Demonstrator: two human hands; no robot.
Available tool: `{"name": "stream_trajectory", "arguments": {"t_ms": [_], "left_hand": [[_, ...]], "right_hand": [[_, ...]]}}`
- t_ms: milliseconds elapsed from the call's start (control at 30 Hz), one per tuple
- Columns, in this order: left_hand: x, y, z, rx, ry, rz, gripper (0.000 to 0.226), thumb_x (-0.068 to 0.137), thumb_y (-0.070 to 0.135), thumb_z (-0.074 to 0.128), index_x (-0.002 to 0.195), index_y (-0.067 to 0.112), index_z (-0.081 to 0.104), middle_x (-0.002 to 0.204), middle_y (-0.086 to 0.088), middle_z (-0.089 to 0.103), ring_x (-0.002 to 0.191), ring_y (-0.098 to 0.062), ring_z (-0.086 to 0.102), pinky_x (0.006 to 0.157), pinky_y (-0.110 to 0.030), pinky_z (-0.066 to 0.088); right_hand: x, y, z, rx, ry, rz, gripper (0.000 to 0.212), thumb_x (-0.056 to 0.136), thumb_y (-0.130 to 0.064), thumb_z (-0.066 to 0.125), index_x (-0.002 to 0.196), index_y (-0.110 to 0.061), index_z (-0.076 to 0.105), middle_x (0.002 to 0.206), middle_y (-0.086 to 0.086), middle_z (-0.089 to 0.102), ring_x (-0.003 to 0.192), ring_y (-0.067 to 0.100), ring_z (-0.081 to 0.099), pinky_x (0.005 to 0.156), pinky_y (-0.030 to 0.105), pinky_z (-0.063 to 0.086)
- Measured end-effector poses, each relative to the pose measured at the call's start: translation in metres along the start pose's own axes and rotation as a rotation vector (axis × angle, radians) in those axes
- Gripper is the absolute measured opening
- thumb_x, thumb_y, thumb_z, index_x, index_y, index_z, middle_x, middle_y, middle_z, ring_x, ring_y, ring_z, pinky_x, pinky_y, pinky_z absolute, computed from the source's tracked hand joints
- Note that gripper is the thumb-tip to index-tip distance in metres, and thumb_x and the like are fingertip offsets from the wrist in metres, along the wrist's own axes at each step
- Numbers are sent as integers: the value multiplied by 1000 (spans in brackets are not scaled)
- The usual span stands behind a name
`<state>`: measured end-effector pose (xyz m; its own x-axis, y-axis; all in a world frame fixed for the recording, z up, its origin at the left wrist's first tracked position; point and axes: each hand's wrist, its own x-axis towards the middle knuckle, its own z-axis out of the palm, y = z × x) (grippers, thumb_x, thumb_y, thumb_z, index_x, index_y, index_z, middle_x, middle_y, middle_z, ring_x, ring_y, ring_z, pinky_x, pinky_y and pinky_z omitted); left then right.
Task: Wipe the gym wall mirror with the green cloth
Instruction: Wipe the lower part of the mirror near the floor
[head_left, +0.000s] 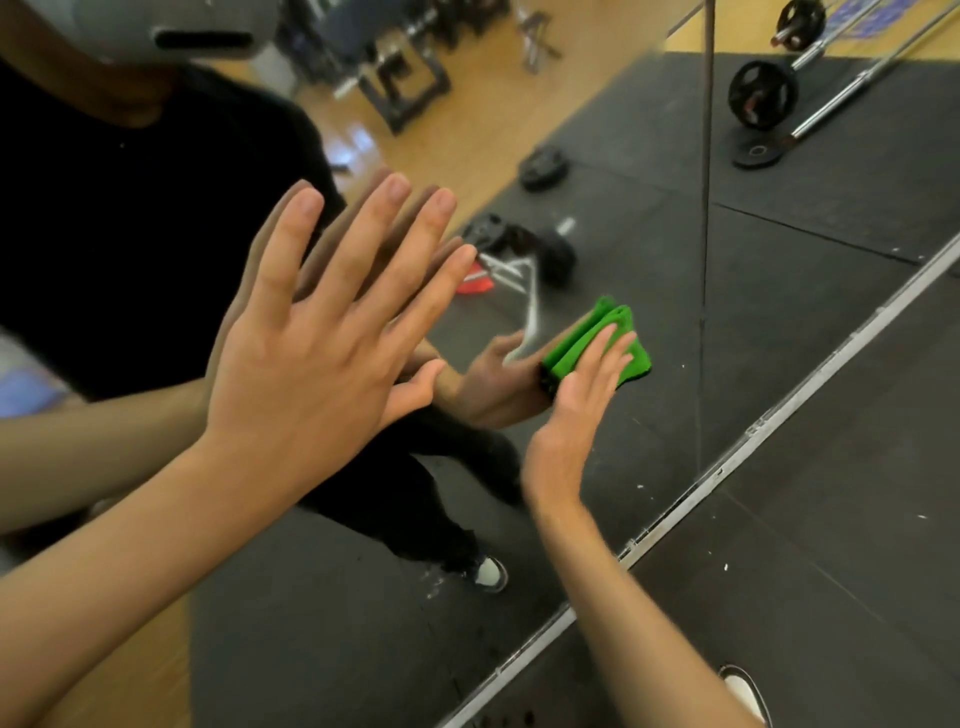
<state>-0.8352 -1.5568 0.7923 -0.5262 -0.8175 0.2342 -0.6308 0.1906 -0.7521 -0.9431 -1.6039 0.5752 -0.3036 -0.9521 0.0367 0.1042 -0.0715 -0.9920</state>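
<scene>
Two hands: both raised flat to the mirror (779, 312), well apart.
Left hand (317, 338): fingers straight and spread, holding nothing; fingertips probably on the glass, though the reflection blurs the contact.
Right hand (571, 410): straight fingers (608, 348) pressing the cloth to the glass, not curled round it.
Green cloth (582, 338): folded, under the right fingers, edges showing past the fingertips and on both sides.
Mirror rail (753, 430): metal strip below the right wrist.
Floor mat (857, 571): dark, beyond the rail; shoe (745, 693) beside the right forearm.
Reflection: weight plate (543, 169) and loaded barbell (761, 93) above the right fingertips.
</scene>
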Motion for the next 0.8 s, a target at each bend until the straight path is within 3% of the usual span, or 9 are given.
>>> {"name": "stream_trajectory", "arguments": {"t_ms": [67,100,200,300,400,567,667,800], "left_hand": [[-5,-6,5,152,-15,28,76,110,57,30,171,17,8,177,-13,-5,160,-27,-27,125,-48,-25],[-3,-6,3,107,-32,21,77,109,56,34,171,17,9,177,-13,-5,161,-27,-24,126,-47,-25],[-2,4,0,-21,29,-41,82,101,47,50,171,21,16,176,-12,1,160,-30,-9,127,-45,-21],[-4,1,-3,-20,49,20,75,102,43,52,168,16,26,175,-16,7,160,-32,-3,127,-46,-19],[-10,-2,-4,85,60,140,62,107,42,43,157,6,43,173,-24,18,162,-39,16,129,-56,-2],[-15,0,-15,-119,145,208,50,104,40,51,133,3,67,162,-24,43,155,-38,37,128,-55,22],[-32,5,-22,-169,154,238,45,101,35,56,128,2,71,157,-26,49,152,-39,42,127,-54,26],[-74,12,-20,-124,43,244,55,97,40,60,135,1,67,162,-29,42,154,-42,36,127,-56,26]], "right_hand": [[-59,18,15,-126,-108,-98,65,102,-29,19,164,-21,-1,173,1,-15,160,18,-18,130,57,3],[-93,30,22,-188,-180,-128,69,101,-25,22,165,-20,-4,174,7,-16,161,25,-16,128,62,8],[-146,51,26,-211,-330,-121,76,102,-32,26,163,-38,-19,173,-1,-21,160,28,-18,127,64,8],[-130,47,24,-168,-272,-106,74,102,-33,23,162,-42,-19,171,-12,-26,160,24,-20,128,63,6],[-85,25,22,-76,-156,-32,66,101,-34,19,160,-36,-10,167,-20,-29,159,17,-21,129,60,2],[-60,8,16,-72,-106,-34,65,99,-40,16,160,-36,-8,168,-15,-23,158,11,-22,130,55,-4],[-65,14,12,-73,-129,-44,65,100,-41,15,161,-35,-6,169,-15,-24,158,9,-23,130,53,-5],[-65,18,11,-70,-128,-56,65,102,-42,15,164,-34,-4,170,-14,-23,158,9,-22,131,50,-5]]}}
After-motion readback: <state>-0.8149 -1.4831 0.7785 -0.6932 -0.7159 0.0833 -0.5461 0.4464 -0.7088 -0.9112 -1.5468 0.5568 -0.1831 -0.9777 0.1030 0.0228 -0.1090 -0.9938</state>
